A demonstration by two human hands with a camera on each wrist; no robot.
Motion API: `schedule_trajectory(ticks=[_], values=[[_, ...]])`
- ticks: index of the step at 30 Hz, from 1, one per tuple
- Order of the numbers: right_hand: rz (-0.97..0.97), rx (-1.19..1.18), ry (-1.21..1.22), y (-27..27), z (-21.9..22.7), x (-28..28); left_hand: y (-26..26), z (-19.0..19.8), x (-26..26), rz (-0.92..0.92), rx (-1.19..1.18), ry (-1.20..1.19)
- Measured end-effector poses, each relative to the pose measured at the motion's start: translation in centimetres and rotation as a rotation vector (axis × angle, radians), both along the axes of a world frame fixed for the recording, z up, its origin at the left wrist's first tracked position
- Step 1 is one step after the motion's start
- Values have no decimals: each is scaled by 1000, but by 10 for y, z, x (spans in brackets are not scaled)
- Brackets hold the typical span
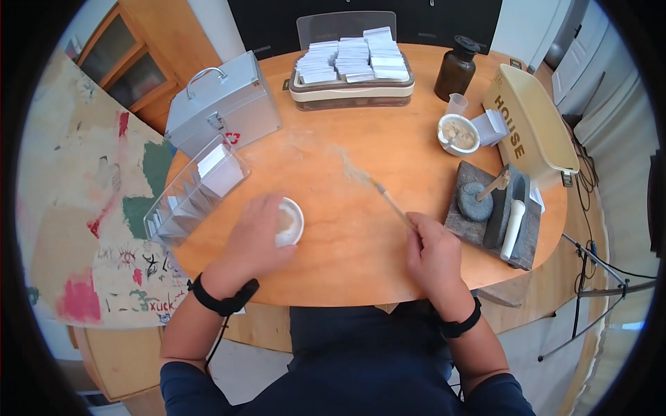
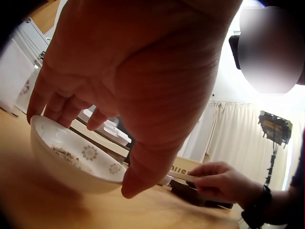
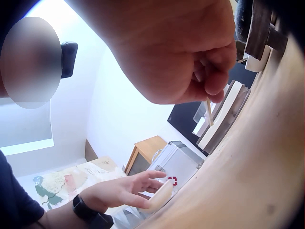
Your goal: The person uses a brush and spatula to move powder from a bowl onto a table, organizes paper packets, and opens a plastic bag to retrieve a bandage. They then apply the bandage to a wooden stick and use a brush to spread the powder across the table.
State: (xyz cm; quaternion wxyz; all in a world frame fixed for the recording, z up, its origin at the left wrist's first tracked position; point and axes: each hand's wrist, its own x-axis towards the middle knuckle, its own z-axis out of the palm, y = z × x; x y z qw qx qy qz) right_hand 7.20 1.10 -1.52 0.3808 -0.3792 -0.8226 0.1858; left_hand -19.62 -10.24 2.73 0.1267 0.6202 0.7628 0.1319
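My left hand [image 1: 258, 234] spans a small white bowl [image 1: 292, 231], fingertips on one side of its rim and thumb on the other. Inside, in the left wrist view, lie pale and dark crumbs [image 2: 66, 155] and printed flowers. My right hand [image 1: 436, 251] pinches the thin handle of a brush [image 1: 393, 202]. The bristles point away from me and meet a smear of tan powder [image 1: 352, 166] on the wooden table [image 1: 340, 256]. Most of the brush is hidden in the right wrist view.
A clear divider box [image 1: 232, 170] and silver case [image 1: 229, 104] stand left. Behind is a bin of paper packets [image 1: 354, 62]. Right are a brown bottle [image 1: 456, 69], a white mortar [image 1: 458, 134], a HOUSE box [image 1: 534, 125] and a stone slab [image 1: 458, 225] bearing a white pestle [image 1: 513, 229].
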Motion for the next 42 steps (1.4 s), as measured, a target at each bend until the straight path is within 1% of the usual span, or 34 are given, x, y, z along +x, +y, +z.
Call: schedule_trajectory(ticks=[1,3,4,6,7,9,10,12,13,15,19,22,25,28,30,34,36,40,42], values=[[7,-7,-2,-3,0,0,-3,-1,-4,7,-7,-2],[194,-29,-69,-9,0,0,-6,-2,-10,33,-15,-6],[201,-32,-67,-11,-1,-1,-7,-2,-11,39,-18,-5],[204,-26,-94,-12,-2,-2,-9,-3,-11,-23,14,0],[212,-29,-95,-12,-2,-2,-9,-3,-9,-16,10,-1],[195,-18,-177,-15,-4,-2,-7,-4,-2,-61,20,-17],[198,-21,-178,-16,-4,-3,-6,-5,0,-57,16,-19],[170,-56,-129,-18,-5,-5,-3,-8,3,-91,28,-127],[171,-56,-129,-19,-4,-7,0,-8,5,-89,27,-127],[288,-44,-48,-20,-2,-11,7,-7,12,-102,29,-129],[288,-21,-40,-18,-2,-17,23,-2,18,-138,77,-164],[263,-18,-105,-16,-3,-17,32,2,21,-175,95,-163],[227,-40,-64,-17,-2,-16,37,6,23,-158,66,-224],[230,-50,-74,-18,-7,-15,38,4,21,-159,62,-230],[213,-41,1,-19,-8,-15,38,3,22,-169,86,-202],[191,-82,3,-21,-10,-13,37,5,23,-162,72,-197],[237,-111,-60,-23,-14,-13,34,4,22,-123,31,-204],[233,-113,-12,-29,-16,-14,28,0,20,-119,18,-209],[246,-170,-45,-31,-19,-14,23,-2,19,-131,22,-191]])
